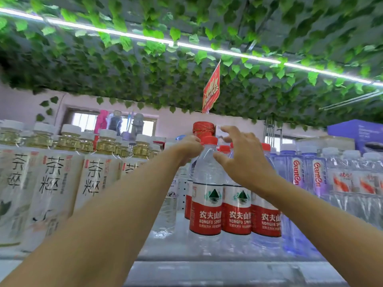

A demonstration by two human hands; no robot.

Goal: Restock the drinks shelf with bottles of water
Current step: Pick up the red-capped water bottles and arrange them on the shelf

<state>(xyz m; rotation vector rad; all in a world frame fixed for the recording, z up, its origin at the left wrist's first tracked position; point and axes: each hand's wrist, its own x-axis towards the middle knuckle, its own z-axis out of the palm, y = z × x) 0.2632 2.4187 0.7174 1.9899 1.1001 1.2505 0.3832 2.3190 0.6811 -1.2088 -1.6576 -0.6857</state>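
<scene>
Clear water bottles with red caps and red-and-white labels stand in a group on the shelf [228,266]. The front-left water bottle [206,204] is upright at the shelf's front. My left hand [189,149] is curled against the left side of its neck, just below the red cap, and seems to hold it there; the fingertips are hidden behind the bottle. My right hand [242,156] hovers over the neighbouring water bottles [250,214] with fingers spread and relaxed. Its thumb is close to the front bottle's shoulder.
Tall white tea bottles [51,183] fill the shelf to the left. Clear and bluish bottles [298,172] stand to the right. A gap of bare shelf lies left of the water bottles. A red cord-wrapped jar top [204,128] and a red hanging sign [211,90] are behind; leafy vines hang overhead.
</scene>
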